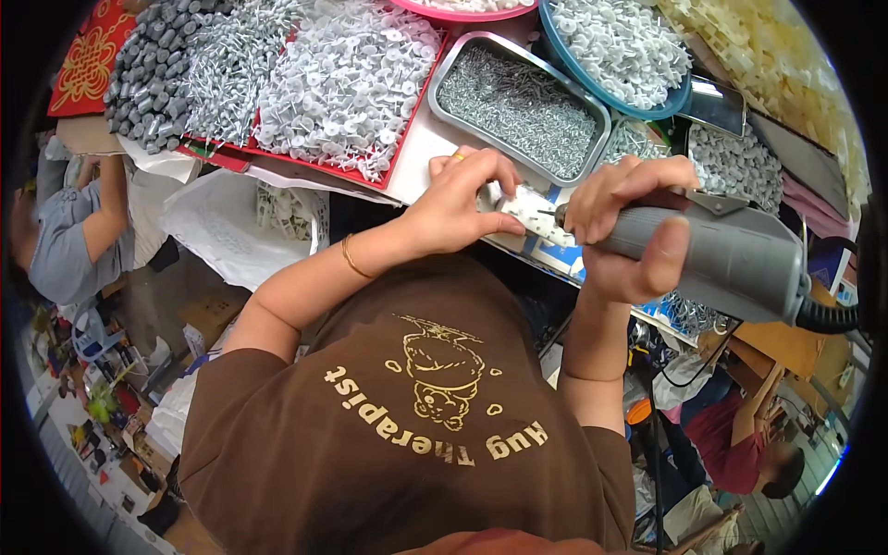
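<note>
My right hand [638, 217] is wrapped round a grey electric screwdriver [735, 259], which lies nearly level with its cable running off to the right. The screwdriver's tip points left at a small white plastic part [535, 209] with dark spots on it. My left hand [462, 199] is closed on the left end of that part, thumb in front and fingers behind, at the edge of the worktable. I cannot make out whether the tip touches the part. Just beyond both hands is a metal tray [450, 65] of small screws.
A red tray [404, 153] with white disc-headed pieces and a heap of grey plugs [153, 79] are at the far left. Behind stand a blue basin [668, 104] and a pink basin [504, 16]. A phone [717, 104] lies at right. Other people sit at both sides.
</note>
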`<state>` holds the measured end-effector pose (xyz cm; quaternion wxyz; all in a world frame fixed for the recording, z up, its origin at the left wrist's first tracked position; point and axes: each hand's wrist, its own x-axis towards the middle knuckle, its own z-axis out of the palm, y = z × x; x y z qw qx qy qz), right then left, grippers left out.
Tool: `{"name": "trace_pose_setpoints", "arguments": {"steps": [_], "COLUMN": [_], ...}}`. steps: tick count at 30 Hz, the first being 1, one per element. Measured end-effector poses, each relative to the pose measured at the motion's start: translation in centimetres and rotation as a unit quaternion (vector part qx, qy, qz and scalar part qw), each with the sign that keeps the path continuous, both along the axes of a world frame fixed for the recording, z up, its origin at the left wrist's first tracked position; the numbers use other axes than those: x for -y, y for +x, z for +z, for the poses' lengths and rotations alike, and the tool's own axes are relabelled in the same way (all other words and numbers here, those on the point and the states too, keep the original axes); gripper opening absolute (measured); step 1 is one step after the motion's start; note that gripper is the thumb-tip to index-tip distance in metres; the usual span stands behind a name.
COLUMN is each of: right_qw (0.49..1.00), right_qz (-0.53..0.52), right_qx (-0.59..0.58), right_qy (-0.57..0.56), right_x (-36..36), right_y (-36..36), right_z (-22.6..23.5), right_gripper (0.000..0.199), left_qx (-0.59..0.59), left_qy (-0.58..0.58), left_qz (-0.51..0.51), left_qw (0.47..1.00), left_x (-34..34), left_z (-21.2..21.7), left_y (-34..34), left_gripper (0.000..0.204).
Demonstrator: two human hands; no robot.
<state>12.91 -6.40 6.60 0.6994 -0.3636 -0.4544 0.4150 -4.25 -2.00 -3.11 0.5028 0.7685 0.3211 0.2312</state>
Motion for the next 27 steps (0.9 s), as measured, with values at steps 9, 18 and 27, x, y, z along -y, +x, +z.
{"name": "trace_pose_setpoints", "arguments": {"steps": [9,18,27], "right_qw": [0.986,0.988,0.993], "right_qz": [0.045,0.036,-0.022], "right_qx": [0.158,0.131,0.112], "right_qy": [-0.016,-0.069,-0.029], "right_x": [-0.9,1.0,1.8], "right_y": [-1.5,-2.3,-2.1], "right_z": [-2.8,-0.3,-0.6], "right_gripper": [0.049,0.051,0.049], "left_qx": [-0.007,0.024,-0.01], "left_qy": [0.094,0.231,0.243], "left_qz": [0.017,0.045,0.034], "left_qw": [0.995,0.972,0.969], "left_x": [0.5,1.3,1.5], "left_z": [0.3,-0.3,0.1], "left_y": [0.0,-0.2,-0.1], "left_gripper": [0.042,0.036,0.039]}}
